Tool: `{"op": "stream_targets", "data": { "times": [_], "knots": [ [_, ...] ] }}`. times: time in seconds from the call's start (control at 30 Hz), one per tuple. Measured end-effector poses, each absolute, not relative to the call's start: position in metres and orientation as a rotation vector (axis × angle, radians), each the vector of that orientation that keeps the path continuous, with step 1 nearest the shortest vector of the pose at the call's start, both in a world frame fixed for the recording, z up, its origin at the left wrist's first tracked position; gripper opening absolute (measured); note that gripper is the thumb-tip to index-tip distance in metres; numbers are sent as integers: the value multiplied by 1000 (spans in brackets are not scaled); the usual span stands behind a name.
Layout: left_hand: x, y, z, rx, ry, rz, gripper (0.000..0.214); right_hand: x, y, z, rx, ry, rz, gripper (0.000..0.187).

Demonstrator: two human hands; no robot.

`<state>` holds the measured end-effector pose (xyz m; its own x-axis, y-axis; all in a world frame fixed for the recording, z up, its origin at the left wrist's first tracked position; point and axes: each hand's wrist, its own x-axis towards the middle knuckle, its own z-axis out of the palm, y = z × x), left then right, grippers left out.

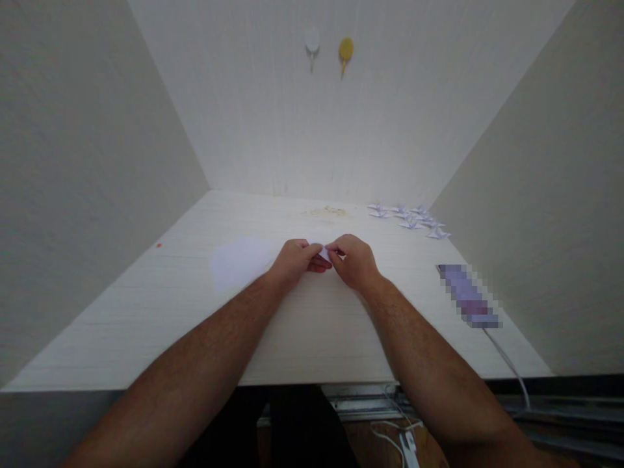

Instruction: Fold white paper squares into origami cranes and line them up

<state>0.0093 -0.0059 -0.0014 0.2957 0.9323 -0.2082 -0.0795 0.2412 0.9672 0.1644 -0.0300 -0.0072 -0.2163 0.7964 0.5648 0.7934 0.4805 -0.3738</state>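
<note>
Paper piece [322, 252] is being pinched over the surface [316, 338] by your loosely curled left hand [297, 260] and right hand [355, 260], seemingly unfinished; completed origami cranes [411, 225] are lying back right, flat white paper [238, 261] looking unused at left.

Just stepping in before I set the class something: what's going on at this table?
Someone is handling a small piece of white paper above the table: the left hand holds it, and the fingers of the right hand pinch its edge. White paper lies to the left, and several folded-paper cranes sit at the far right.
</note>
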Motion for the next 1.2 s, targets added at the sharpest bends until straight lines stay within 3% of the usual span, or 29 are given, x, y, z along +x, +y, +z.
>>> {"op": "stream_targets", "data": {
  "times": [0.4,0.7,0.93,1.2],
  "knots": [
    [8,-6,0,1050,913,927,23,167,-28,-9,-1175,-1907,128,23],
    [7,-9,2,1157,891,950,19,161,-29,-8,-1332,-1669,240,5],
    [11,-9,1,1172,1026,986,11,160,-31,-8,-1278,-1910,-54,15],
    [12,-10,5,1148,988,953,9,165,-31,-9,-1120,-1957,-89,17]
  ]
}}
